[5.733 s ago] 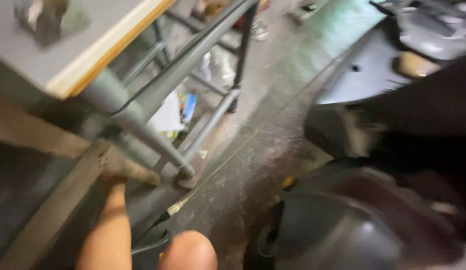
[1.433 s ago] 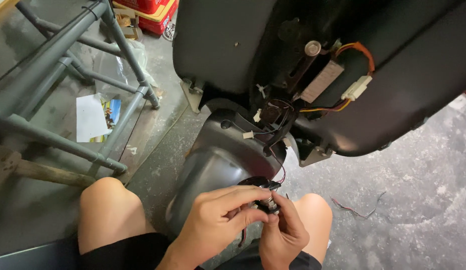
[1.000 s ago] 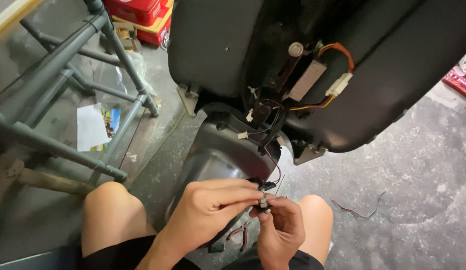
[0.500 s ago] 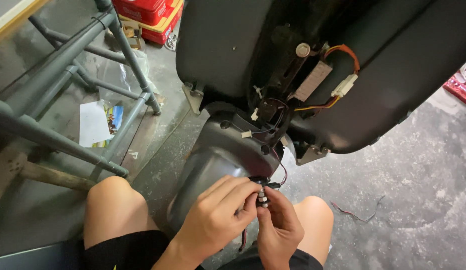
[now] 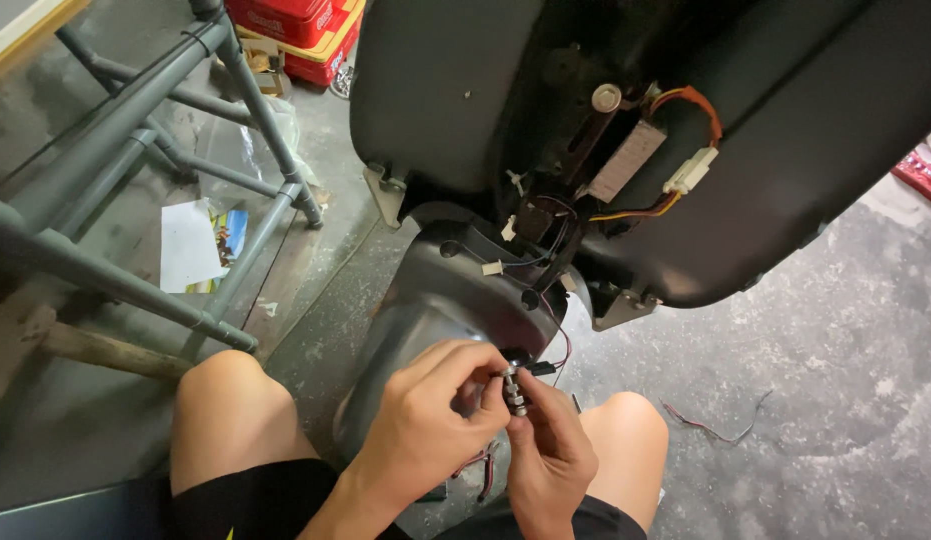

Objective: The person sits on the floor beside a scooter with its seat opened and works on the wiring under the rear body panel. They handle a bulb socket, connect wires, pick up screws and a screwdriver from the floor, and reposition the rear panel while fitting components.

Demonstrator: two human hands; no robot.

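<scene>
Fingers of both hands meet on one small metal part (image 5: pixel 513 388), a short silver piece like a bolt with nuts or a little switch; I cannot tell exactly which. The left hand (image 5: pixel 425 420) comes from the lower left, and its thumb and first fingers are narrowly pinched on the upper end of the part. The right hand (image 5: pixel 547 450) comes from below, and its fingertips (image 5: pixel 525 410) close on the lower end, so both hands hold the same piece between them. The part stands almost upright, just in front of the knuckles of the left hand.

Just above the fingertips is the grey fender (image 5: pixel 455 300), and a thin dark wire (image 5: pixel 555 335) runs from near the part up along it. Beside the right fingers, a small black connector (image 5: pixel 543 368) sticks out. Further above the hands is the black scooter body (image 5: pixel 785 150), open underneath, with a white plug (image 5: pixel 690 170) and orange and yellow wires (image 5: pixel 685 100).

Bare knees are on both sides of the hands. Well to the left of the left hand stands a grey pipe frame (image 5: pixel 135 170), with a paper sheet (image 5: pixel 190 245) lying on the concrete floor (image 5: pixel 835 400) under it. To the right of the right hand, a loose piece of wire (image 5: pixel 715 430) lies on the floor.
</scene>
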